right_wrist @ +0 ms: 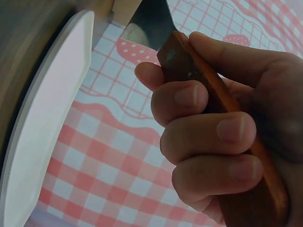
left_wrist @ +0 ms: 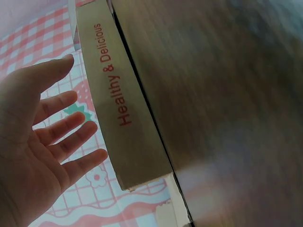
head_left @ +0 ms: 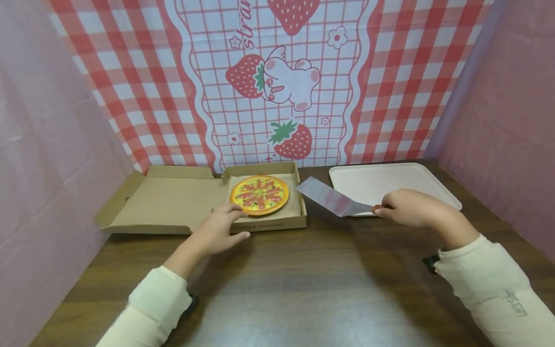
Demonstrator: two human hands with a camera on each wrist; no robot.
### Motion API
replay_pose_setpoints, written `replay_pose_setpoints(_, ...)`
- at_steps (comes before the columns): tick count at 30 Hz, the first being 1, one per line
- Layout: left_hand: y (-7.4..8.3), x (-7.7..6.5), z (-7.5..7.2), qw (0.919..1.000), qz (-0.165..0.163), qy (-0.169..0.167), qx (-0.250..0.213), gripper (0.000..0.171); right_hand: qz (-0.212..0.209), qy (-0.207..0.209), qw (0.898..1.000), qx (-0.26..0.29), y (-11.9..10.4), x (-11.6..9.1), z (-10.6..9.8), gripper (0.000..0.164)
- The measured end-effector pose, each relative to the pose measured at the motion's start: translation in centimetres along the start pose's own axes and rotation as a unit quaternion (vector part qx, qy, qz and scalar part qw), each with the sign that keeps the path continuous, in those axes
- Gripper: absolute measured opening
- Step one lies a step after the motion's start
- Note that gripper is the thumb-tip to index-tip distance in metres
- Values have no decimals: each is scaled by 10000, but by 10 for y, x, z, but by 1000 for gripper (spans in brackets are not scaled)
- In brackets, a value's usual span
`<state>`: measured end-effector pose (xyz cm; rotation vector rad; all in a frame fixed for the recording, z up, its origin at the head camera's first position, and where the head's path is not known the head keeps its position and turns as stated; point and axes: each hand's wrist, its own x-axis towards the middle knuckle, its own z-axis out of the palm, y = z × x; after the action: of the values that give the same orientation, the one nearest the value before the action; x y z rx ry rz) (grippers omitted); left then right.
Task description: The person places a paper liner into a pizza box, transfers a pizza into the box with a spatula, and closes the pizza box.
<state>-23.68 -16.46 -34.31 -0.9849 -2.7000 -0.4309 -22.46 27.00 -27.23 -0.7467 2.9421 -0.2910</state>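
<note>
My right hand (head_left: 409, 208) grips the wooden handle (right_wrist: 208, 80) of a metal spatula (head_left: 329, 197). Its flat blade is held above the table, and the tip points left to the right wall of the pizza box (head_left: 299, 221). A toy pizza (head_left: 260, 194) with an orange rim lies on paper inside the open cardboard box. Over the box's front edge hovers my left hand (head_left: 217, 229), fingers spread and holding nothing. In the left wrist view that hand (left_wrist: 42, 137) is beside the box's printed front wall (left_wrist: 118, 99); whether it touches is unclear.
The box lid (head_left: 169, 200) lies folded out flat to the left. At the back right sits a white tray (head_left: 390, 176), partly behind the spatula and right hand. A strawberry-patterned checked cloth (head_left: 208, 86) hangs behind the wooden table (head_left: 277, 289), and pink cloth (head_left: 498, 120) borders the sides.
</note>
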Motion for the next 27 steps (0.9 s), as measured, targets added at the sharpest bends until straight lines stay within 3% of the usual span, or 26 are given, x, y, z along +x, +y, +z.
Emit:
replay_pose_setpoints(11, 12, 3, 1, 9997, -140, -216, 48, 50, 239, -48, 9997, -39, 14, -6, 2, 26)
replay_pose_setpoints(27, 15, 7, 5, 9997, 102, -177, 147, 46, 479, -76, 9987, 138, 41, -15, 6, 26)
